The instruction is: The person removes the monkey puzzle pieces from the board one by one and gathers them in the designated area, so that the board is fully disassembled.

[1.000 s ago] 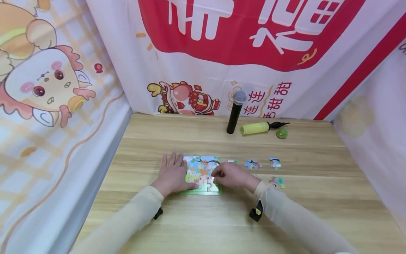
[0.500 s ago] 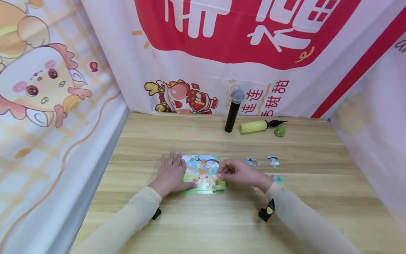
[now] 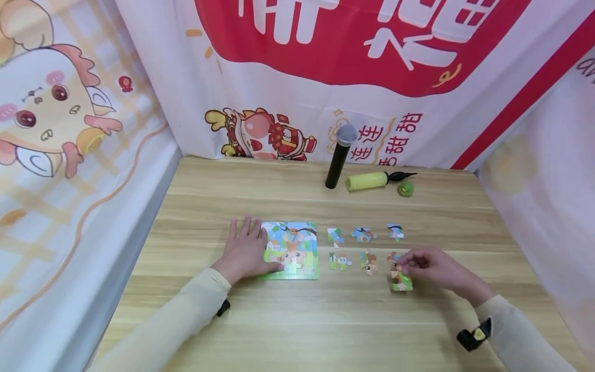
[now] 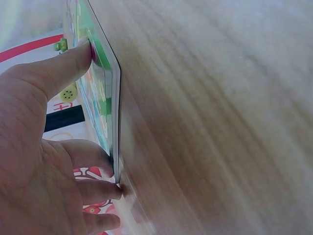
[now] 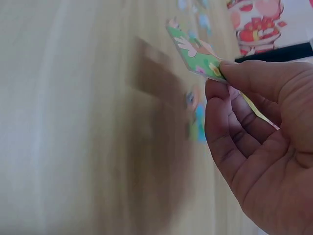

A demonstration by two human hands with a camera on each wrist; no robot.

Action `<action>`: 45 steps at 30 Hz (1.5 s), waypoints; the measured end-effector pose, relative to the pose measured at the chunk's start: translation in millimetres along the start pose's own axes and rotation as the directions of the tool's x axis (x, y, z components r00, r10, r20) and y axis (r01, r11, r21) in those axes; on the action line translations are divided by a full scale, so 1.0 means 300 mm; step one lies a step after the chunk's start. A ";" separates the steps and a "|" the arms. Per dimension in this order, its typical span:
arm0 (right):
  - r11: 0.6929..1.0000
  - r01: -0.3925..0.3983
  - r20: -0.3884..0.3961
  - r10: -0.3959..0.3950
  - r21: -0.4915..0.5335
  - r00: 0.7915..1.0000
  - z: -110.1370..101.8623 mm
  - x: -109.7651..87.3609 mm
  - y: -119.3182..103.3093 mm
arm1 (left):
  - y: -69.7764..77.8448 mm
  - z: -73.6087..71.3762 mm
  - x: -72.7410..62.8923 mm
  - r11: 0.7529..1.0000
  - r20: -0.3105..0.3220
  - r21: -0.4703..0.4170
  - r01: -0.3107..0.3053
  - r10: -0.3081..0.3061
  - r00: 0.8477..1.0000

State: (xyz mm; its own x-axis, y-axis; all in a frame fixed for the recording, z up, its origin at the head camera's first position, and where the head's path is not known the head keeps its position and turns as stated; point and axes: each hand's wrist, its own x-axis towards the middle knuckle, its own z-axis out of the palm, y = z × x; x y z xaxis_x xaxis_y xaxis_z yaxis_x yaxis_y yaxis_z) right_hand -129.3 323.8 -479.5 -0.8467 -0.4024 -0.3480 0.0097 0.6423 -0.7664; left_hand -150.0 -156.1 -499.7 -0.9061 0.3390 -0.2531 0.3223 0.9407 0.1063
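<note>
A jigsaw puzzle board with a cartoon animal picture lies on the table, with some of its pieces in place and bare green patches along the bottom. My left hand rests at its left side, thumb on its face and fingers spread by its left edge. At the right, my right hand pinches a green jigsaw piece with a flower and a white wing, between thumb and index finger. The piece is raised, its shadow falling on the table. Behind it lies another jigsaw piece, partly covered.
Several loose jigsaw pieces lie in two rows right of the board, among them a blue piece and a brown one. Farther back are a microphone standing upright, a yellow hand pump and a small green object.
My right hand has lifted the green piece at the board's lower right and carried it rightward, past the loose pieces. My left hand has stayed on the board; the head view has shifted slightly.
</note>
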 end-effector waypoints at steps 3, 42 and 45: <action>1.000 -0.025 0.001 0.025 0.000 1.000 -0.006 -0.027 0.027 | 0.004 -0.005 0.001 1.000 -0.004 0.006 -0.002 0.002 1.000; 0.999 -0.021 -0.030 0.020 -0.038 0.999 0.004 0.002 0.017 | -0.020 -0.015 -0.016 0.998 0.008 -0.052 -0.031 0.032 0.999; 0.997 0.001 -0.025 -0.003 -0.082 1.000 0.025 0.040 -0.026 | -0.035 -0.017 -0.020 0.996 0.012 -0.070 -0.050 0.051 0.999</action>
State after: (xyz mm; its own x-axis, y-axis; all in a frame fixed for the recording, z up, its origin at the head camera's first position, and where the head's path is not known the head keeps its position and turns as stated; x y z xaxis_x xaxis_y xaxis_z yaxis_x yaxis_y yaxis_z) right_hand -135.7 309.1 -481.8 -0.8600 -0.3876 -0.3319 -0.0345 0.6931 -0.7200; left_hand -149.3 -168.1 -494.3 -0.8851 0.3870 -0.2584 0.3476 0.9190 0.1860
